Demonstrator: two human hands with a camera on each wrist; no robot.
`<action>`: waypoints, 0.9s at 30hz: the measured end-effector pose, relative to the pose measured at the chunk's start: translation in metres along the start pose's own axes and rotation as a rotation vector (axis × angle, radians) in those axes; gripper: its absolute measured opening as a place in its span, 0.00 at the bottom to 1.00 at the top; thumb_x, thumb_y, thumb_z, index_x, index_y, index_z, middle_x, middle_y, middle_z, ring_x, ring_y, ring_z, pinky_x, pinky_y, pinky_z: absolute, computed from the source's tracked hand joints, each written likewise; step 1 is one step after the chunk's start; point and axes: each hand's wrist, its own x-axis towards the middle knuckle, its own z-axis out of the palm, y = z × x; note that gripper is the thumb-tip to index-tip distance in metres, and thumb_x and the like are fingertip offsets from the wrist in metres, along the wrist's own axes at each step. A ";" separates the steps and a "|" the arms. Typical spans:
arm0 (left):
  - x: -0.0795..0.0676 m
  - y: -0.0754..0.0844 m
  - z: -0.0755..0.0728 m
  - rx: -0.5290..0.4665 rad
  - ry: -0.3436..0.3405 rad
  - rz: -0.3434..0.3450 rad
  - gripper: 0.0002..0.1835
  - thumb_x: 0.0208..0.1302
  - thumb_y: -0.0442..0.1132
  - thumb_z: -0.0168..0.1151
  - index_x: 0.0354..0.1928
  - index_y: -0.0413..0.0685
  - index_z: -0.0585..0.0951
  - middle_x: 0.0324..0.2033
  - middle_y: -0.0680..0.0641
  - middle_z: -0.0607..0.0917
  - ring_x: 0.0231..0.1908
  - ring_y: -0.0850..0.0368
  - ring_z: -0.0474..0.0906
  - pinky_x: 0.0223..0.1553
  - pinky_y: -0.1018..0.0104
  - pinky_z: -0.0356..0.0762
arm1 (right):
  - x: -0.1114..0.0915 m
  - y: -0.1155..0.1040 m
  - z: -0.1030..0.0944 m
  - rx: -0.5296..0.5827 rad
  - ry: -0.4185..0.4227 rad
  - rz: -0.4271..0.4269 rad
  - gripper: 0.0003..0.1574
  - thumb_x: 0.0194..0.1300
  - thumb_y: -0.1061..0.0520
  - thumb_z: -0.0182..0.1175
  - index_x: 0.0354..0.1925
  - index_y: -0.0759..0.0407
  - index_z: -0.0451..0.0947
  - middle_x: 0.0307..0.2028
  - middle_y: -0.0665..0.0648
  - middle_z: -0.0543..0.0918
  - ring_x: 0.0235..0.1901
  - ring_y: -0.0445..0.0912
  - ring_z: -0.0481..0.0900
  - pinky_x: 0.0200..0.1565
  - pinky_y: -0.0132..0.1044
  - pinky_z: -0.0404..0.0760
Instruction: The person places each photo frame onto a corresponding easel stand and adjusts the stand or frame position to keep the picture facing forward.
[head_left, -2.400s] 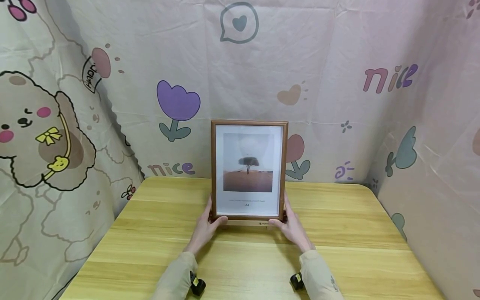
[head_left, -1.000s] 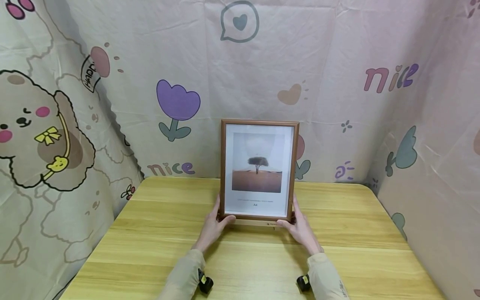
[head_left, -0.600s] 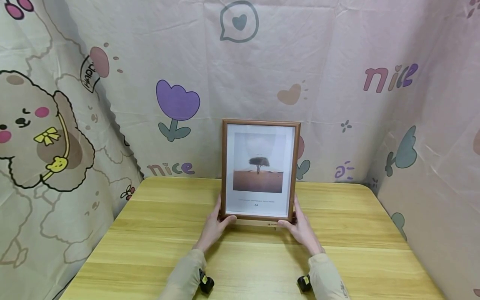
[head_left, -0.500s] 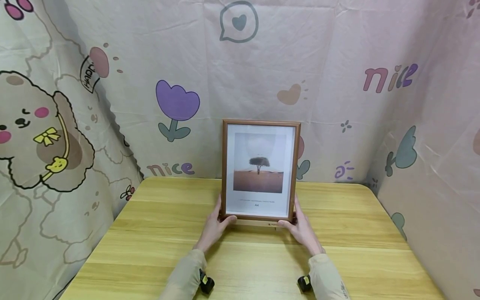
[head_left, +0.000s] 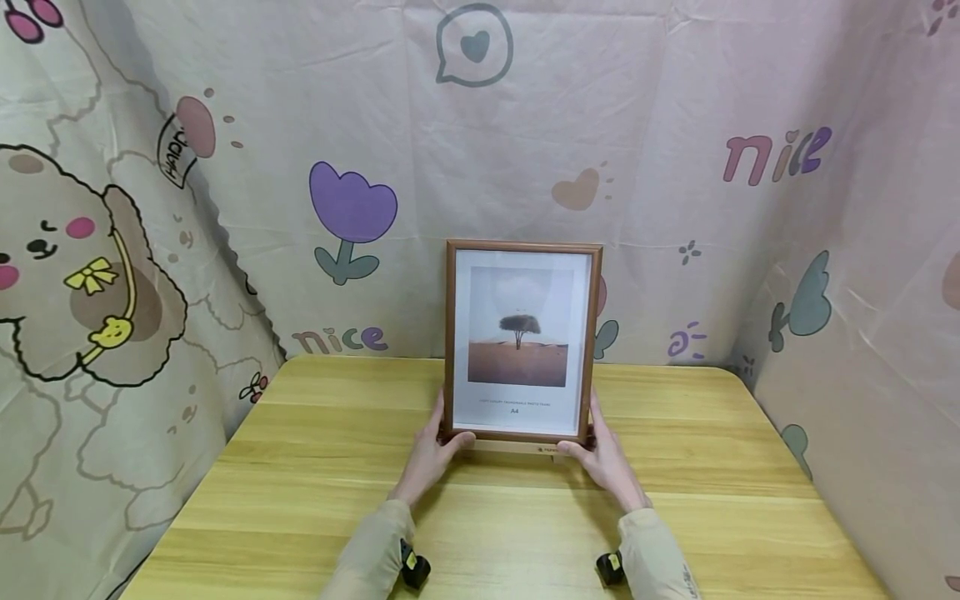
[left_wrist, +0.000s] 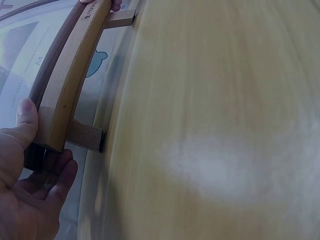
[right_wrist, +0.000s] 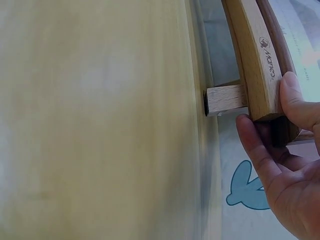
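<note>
A brown wooden picture frame (head_left: 517,333) showing a lone tree stands upright, leaning slightly back, on the ledge (head_left: 502,447) of a small wooden easel. My left hand (head_left: 426,460) holds the lower left corner, thumb on the front and fingers behind and below. At the lower right corner, my right hand (head_left: 609,467) grips in the same way. Both wrist views show the wooden ledge (right_wrist: 257,65) with a printed brand mark and a short easel foot (left_wrist: 86,136) near the table surface. Most of the easel is hidden behind the frame.
The light wood-grain table (head_left: 300,500) extends on both sides of the frame. A patterned cloth (head_left: 487,150) hangs close behind it, with more cloth at left and right. Black wrist cameras (head_left: 414,568) sit at both beige sleeves.
Compared with 2.4 seconds ago, the picture frame, its ledge and both hands have shifted a little to the right. Over the last half second they have hardly moved. Both hands keep their grip.
</note>
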 end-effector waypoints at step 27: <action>0.004 -0.005 0.006 0.012 0.018 0.064 0.53 0.63 0.51 0.68 0.82 0.59 0.44 0.69 0.27 0.68 0.70 0.35 0.68 0.72 0.40 0.63 | 0.000 0.002 -0.002 -0.053 0.028 -0.006 0.71 0.60 0.56 0.71 0.82 0.45 0.32 0.46 0.72 0.87 0.43 0.55 0.88 0.52 0.51 0.84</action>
